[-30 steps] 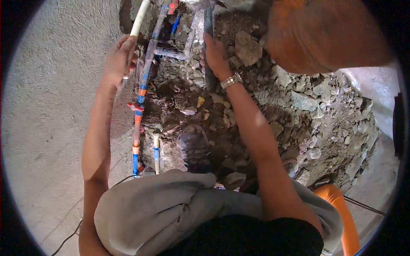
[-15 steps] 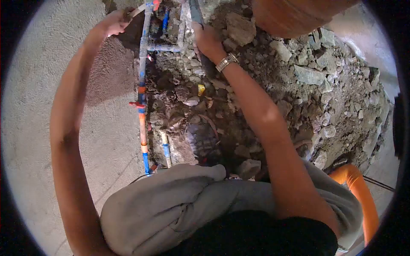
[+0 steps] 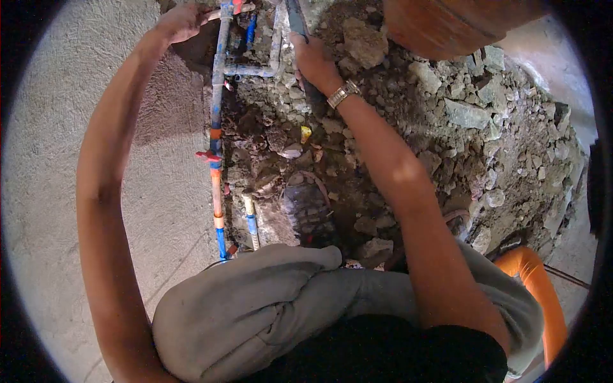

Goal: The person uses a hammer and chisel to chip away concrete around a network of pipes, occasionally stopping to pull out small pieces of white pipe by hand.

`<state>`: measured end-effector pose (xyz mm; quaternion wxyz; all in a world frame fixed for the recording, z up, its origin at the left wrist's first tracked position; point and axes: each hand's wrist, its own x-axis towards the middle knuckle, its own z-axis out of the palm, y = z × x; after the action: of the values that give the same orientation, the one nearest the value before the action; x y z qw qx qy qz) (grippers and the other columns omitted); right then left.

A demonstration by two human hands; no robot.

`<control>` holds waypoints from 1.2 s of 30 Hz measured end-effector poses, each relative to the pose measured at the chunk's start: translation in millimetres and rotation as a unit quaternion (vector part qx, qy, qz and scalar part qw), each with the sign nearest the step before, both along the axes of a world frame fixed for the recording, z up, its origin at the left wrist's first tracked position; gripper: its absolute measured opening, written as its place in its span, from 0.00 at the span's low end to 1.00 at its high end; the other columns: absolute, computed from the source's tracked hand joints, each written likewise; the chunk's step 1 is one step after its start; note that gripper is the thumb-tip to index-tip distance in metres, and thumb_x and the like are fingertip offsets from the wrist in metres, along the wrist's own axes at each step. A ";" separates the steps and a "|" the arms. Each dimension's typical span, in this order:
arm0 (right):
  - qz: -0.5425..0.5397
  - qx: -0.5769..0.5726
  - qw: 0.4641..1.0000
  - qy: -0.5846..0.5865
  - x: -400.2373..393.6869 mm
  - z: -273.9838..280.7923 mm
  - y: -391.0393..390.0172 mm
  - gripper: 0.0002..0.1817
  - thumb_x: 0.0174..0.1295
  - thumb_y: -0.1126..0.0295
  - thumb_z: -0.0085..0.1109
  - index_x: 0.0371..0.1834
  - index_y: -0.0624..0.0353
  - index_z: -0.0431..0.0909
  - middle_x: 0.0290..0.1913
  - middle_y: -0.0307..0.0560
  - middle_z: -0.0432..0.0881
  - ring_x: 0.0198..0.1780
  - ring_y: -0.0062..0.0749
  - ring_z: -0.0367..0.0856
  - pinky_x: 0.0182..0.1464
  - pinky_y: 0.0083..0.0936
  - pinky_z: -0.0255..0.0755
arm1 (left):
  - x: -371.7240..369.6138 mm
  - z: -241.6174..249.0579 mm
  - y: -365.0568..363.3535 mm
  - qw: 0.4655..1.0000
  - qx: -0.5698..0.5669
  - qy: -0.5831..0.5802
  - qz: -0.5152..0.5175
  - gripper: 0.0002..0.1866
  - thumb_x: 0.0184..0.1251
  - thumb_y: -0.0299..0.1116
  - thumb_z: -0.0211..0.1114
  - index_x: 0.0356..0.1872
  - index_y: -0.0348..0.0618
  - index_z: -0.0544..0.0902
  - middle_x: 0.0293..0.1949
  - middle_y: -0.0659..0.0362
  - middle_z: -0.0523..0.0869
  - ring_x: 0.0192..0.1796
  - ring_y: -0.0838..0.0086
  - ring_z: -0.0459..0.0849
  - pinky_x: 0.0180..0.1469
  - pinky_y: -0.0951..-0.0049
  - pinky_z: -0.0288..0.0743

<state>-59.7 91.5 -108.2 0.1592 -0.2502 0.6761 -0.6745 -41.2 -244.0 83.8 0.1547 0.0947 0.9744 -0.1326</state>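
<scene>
At the top left, my left hand (image 3: 180, 24) is closed around a pale, thin stick (image 3: 212, 15). The stick reaches to the upright water pipe (image 3: 218, 105), by a red fitting (image 3: 237, 6), and a pale end shows on the pipe's far side. Right of the pipe, my right hand (image 3: 314, 62) grips a long, grey, flat-bladed tool (image 3: 296, 18). Its blade points up and runs out of the top of the view; a dark part lies below the fist, over the rubble. Between my hands, a short branch pipe (image 3: 249, 71) joins the upright pipe.
A red valve handle (image 3: 208, 156) sticks out from the pipe lower down. Broken stones and soil (image 3: 469, 115) fill the trench and the right side. A large orange-brown container (image 3: 440, 29) stands at the top. Rough concrete (image 3: 57, 159) lies left, an orange corrugated hose (image 3: 527, 271) at lower right.
My left hand has shifted slightly up and right, and the stick now shows beyond the pipe. My right hand keeps its grip on the tool; the whole view has shifted a little.
</scene>
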 end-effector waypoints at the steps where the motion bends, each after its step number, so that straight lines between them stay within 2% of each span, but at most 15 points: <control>1: -0.011 -0.012 1.000 0.016 0.8 -2.3 -3.4 0.29 0.68 0.47 0.49 0.22 0.65 0.70 0.16 0.47 0.73 0.15 0.36 0.77 0.20 0.36 0.73 | 0.4 1.7 0.9 1.000 -0.022 0.001 -0.004 0.24 0.60 0.30 0.60 0.60 0.45 0.77 0.42 0.45 0.83 0.44 0.45 0.83 0.50 0.56 0.77; 4: -0.052 0.138 0.987 -0.057 -0.5 -6.9 -12.3 0.29 0.68 0.47 0.49 0.22 0.65 0.70 0.16 0.47 0.74 0.15 0.36 0.77 0.20 0.36 0.73 | -1.5 -15.1 -14.4 0.986 -0.151 -0.068 0.030 0.21 0.62 0.34 0.61 0.57 0.45 0.79 0.44 0.47 0.84 0.51 0.47 0.82 0.53 0.54 0.76; 8: 0.000 0.036 0.999 -0.020 -2.2 11.5 3.7 0.30 0.68 0.47 0.48 0.21 0.67 0.69 0.16 0.48 0.75 0.15 0.36 0.77 0.19 0.37 0.74 | 2.7 -10.3 -10.8 0.971 -0.220 -0.089 -0.035 0.20 0.63 0.35 0.62 0.57 0.45 0.79 0.48 0.46 0.85 0.54 0.49 0.82 0.55 0.55 0.76; 10: 0.017 0.046 0.999 -0.021 -1.8 13.7 5.4 0.30 0.68 0.47 0.48 0.21 0.67 0.69 0.16 0.49 0.75 0.15 0.36 0.77 0.19 0.37 0.74 | 5.6 -2.8 12.3 0.996 0.002 0.070 0.059 0.19 0.64 0.35 0.63 0.56 0.47 0.80 0.47 0.47 0.85 0.51 0.50 0.83 0.53 0.55 0.77; 16: 0.005 0.052 0.999 -0.003 -2.2 25.4 4.9 0.29 0.68 0.47 0.47 0.25 0.67 0.73 0.17 0.53 0.75 0.18 0.43 0.78 0.24 0.39 0.75 | 2.4 27.3 43.0 0.998 0.002 0.039 0.040 0.21 0.61 0.35 0.66 0.58 0.51 0.80 0.47 0.49 0.86 0.48 0.50 0.84 0.49 0.54 0.79; 19: -0.141 0.165 0.922 0.322 5.2 45.4 -1.6 0.28 0.69 0.49 0.46 0.29 0.69 0.75 0.18 0.58 0.76 0.25 0.49 0.81 0.32 0.44 0.76 | -5.7 14.9 8.8 0.996 0.026 0.035 0.073 0.24 0.57 0.35 0.69 0.58 0.54 0.80 0.45 0.51 0.86 0.44 0.51 0.85 0.44 0.55 0.81; 22: -0.137 0.160 0.922 0.325 13.4 73.6 -12.5 0.28 0.70 0.50 0.46 0.32 0.70 0.77 0.21 0.62 0.78 0.31 0.55 0.82 0.37 0.45 0.75 | -4.5 30.0 21.1 0.996 -0.039 0.029 -0.069 0.26 0.55 0.35 0.70 0.59 0.56 0.79 0.39 0.53 0.86 0.41 0.52 0.86 0.42 0.57 0.81; 23: -0.092 0.148 0.979 0.103 12.3 87.5 -16.2 0.28 0.69 0.49 0.47 0.32 0.70 0.78 0.22 0.62 0.79 0.31 0.56 0.82 0.36 0.45 0.75 | -5.7 31.0 29.2 0.991 -0.060 0.029 -0.118 0.27 0.54 0.35 0.70 0.59 0.57 0.79 0.38 0.54 0.86 0.40 0.52 0.86 0.41 0.58 0.81; 24: -0.041 0.128 0.983 -0.124 12.7 97.1 -19.8 0.29 0.69 0.49 0.48 0.32 0.70 0.78 0.23 0.61 0.80 0.31 0.56 0.82 0.35 0.45 0.74 | -4.8 24.3 34.5 0.997 -0.052 0.051 -0.020 0.23 0.53 0.36 0.71 0.53 0.54 0.82 0.35 0.55 0.85 0.40 0.54 0.85 0.41 0.58 0.81; 25: -0.045 0.069 0.995 -0.051 12.1 74.3 -31.9 0.29 0.68 0.48 0.48 0.32 0.69 0.79 0.23 0.62 0.80 0.31 0.56 0.82 0.35 0.45 0.74 | -2.6 15.8 32.2 0.993 -0.044 0.072 0.078 0.19 0.51 0.36 0.72 0.48 0.52 0.85 0.32 0.56 0.84 0.40 0.56 0.85 0.40 0.58 0.80; 27: -0.073 0.024 0.997 0.020 14.8 59.9 -39.0 0.30 0.68 0.47 0.49 0.30 0.69 0.79 0.23 0.61 0.80 0.29 0.53 0.82 0.33 0.44 0.74 | 5.3 9.4 2.1 0.996 -0.054 0.066 -0.004 0.14 0.50 0.38 0.72 0.40 0.49 0.86 0.31 0.57 0.83 0.40 0.58 0.84 0.40 0.59 0.80; 29: -0.125 0.046 0.980 0.147 24.2 58.0 -41.8 0.12 0.61 0.64 0.55 0.38 0.63 0.77 0.21 0.58 0.76 0.26 0.55 0.80 0.28 0.48 0.72 | 10.0 2.7 -7.3 0.987 -0.064 0.094 -0.111 0.13 0.47 0.42 0.73 0.20 0.43 0.84 0.31 0.58 0.83 0.40 0.61 0.83 0.40 0.60 0.79; 30: -0.157 0.060 0.964 0.207 28.8 53.3 -44.3 0.10 0.58 0.72 0.58 0.42 0.60 0.77 0.19 0.57 0.74 0.25 0.56 0.78 0.25 0.50 0.71 | 10.7 4.0 -1.5 0.988 -0.063 0.092 -0.110 0.13 0.47 0.42 0.73 0.20 0.43 0.84 0.31 0.58 0.83 0.40 0.61 0.83 0.40 0.60 0.79; 33: -0.007 0.073 0.997 -0.025 21.5 47.4 -53.8 0.09 0.56 0.73 0.59 0.41 0.59 0.76 0.21 0.60 0.75 0.27 0.56 0.79 0.25 0.48 0.71 | 8.6 16.3 9.4 0.983 -0.121 0.081 -0.114 0.13 0.48 0.43 0.73 0.22 0.44 0.84 0.33 0.59 0.83 0.41 0.60 0.83 0.41 0.60 0.79; 36: -0.027 0.025 0.999 0.013 20.5 47.7 -52.0 0.09 0.54 0.74 0.60 0.38 0.59 0.74 0.21 0.61 0.75 0.27 0.56 0.79 0.25 0.49 0.71 | 3.9 14.6 5.1 0.990 -0.118 0.040 -0.071 0.13 0.48 0.43 0.72 0.22 0.44 0.85 0.37 0.60 0.84 0.43 0.61 0.83 0.42 0.59 0.79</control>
<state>-39.2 39.5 -60.5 0.1383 -0.2366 0.7010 -0.6584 -37.2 -239.0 98.4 0.1155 0.1391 0.9482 -0.2612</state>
